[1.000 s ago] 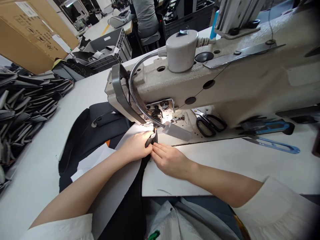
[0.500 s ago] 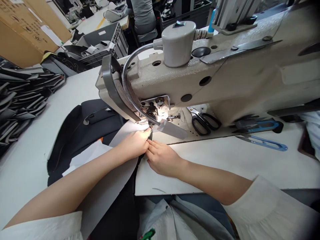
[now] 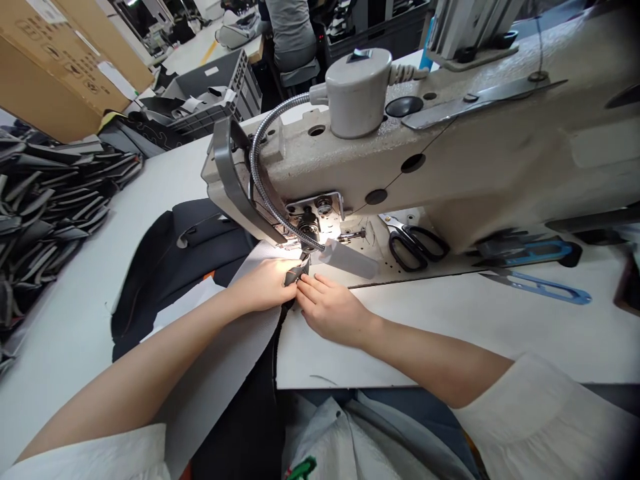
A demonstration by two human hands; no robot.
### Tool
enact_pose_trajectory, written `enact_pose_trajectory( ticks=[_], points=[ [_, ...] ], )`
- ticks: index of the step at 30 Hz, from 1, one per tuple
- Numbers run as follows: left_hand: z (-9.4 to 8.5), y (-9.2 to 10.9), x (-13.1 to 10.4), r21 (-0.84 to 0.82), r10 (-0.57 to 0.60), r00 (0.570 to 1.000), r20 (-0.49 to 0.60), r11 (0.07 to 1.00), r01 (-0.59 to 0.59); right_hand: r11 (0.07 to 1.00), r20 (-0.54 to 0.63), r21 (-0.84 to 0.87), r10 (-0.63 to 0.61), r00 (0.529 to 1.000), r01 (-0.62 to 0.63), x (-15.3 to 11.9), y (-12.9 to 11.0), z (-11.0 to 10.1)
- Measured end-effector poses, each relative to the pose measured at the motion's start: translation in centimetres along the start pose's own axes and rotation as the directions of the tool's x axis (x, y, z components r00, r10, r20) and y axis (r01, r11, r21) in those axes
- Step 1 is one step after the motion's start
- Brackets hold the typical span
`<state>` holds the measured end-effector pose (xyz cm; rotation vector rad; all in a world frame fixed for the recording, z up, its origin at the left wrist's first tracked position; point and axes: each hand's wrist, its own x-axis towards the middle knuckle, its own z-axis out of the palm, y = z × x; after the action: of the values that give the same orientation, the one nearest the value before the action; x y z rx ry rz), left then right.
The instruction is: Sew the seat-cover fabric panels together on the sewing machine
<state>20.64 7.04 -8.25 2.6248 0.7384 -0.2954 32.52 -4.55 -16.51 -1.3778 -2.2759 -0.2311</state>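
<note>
My left hand (image 3: 267, 285) pinches the folded edge of a black fabric piece (image 3: 296, 272) just in front of the lit needle area of the sewing machine (image 3: 309, 223). From the other side, my right hand (image 3: 334, 311) has its fingertips closed on the same edge, its thumb hidden beneath. Grey-white backing (image 3: 235, 363) of the sewn piece spreads under my left forearm and hangs over the table edge. More of the black padded cover (image 3: 213, 230) lies left of the machine. The needle itself cannot be made out.
Black-handled scissors (image 3: 417, 245) lie on the machine bed, and blue thread snips (image 3: 550, 288) are to the right. Stacked dark fabric pieces (image 3: 55, 213) fill the left side. Behind are a grey crate (image 3: 215, 87), a cardboard box (image 3: 65, 67) and a seated person (image 3: 291, 33).
My left fingers have turned the fabric edge so that more of its dark fold shows. My right fingers have straightened slightly along it. The whole view has shifted a little.
</note>
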Motion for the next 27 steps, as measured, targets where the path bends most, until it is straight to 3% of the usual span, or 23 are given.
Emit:
enact_pose_trajectory(
  ticks=[7, 12, 16, 18, 20, 22, 24, 26, 27],
  points=[
    [0.5, 0.4, 0.7, -0.001, 0.012, 1.0, 0.023, 1.0, -0.012, 0.997, -0.028, -0.078, 0.023, 0.999, -0.025, 0.1, -0.2, 0.5],
    [0.7, 0.6, 1.0, -0.111, -0.003, 0.999, -0.039, 0.994, -0.002, 0.999, -0.018, -0.041, 0.033, 0.999, -0.033, 0.2, 0.5, 1.1],
    [0.8, 0.5, 0.8, -0.155, -0.017, 0.99, -0.142, 0.988, -0.005, 0.999, 0.02, -0.01, 0.04, 0.999, -0.04, 0.2, 1.0, 0.1],
    [0.5, -0.3, -0.1, -0.239, -0.09, 0.973, -0.212, 0.97, 0.037, 0.999, 0.033, 0.024, 0.039, 0.999, -0.04, -0.7, -0.3, -0.9],
    [0.0, -1.7, -1.8, -0.382, -0.257, 0.938, -0.233, 0.911, 0.154, 0.987, 0.043, 0.159, -0.01, 0.999, 0.003, -2.7, -3.0, -1.6],
    [-0.2, -3.6, -4.3, -0.48, -0.462, 0.868, -0.18, 0.812, 0.333, 0.88, 0.071, 0.465, -0.147, 0.987, 0.098, -5.5, -6.6, -1.5],
    [0.0, -5.3, -6.9, -0.467, -0.564, 0.819, -0.104, 0.755, 0.46, 0.636, 0.091, 0.758, -0.32, 0.943, 0.143, -8.0, -9.8, -0.6],
    [0.4, -6.5, -8.9, -0.362, -0.538, 0.843, 0.002, 0.785, 0.502, 0.497, 0.32, 0.854, -0.272, 0.908, -0.152, -9.4, -11.6, 0.5],
    [0.4, -6.8, -9.5, -0.261, -0.507, 0.859, 0.067, 0.822, 0.506, 0.447, 0.48, 0.82, -0.199, 0.855, -0.356, -9.5, -11.8, 1.0]
  ],
)
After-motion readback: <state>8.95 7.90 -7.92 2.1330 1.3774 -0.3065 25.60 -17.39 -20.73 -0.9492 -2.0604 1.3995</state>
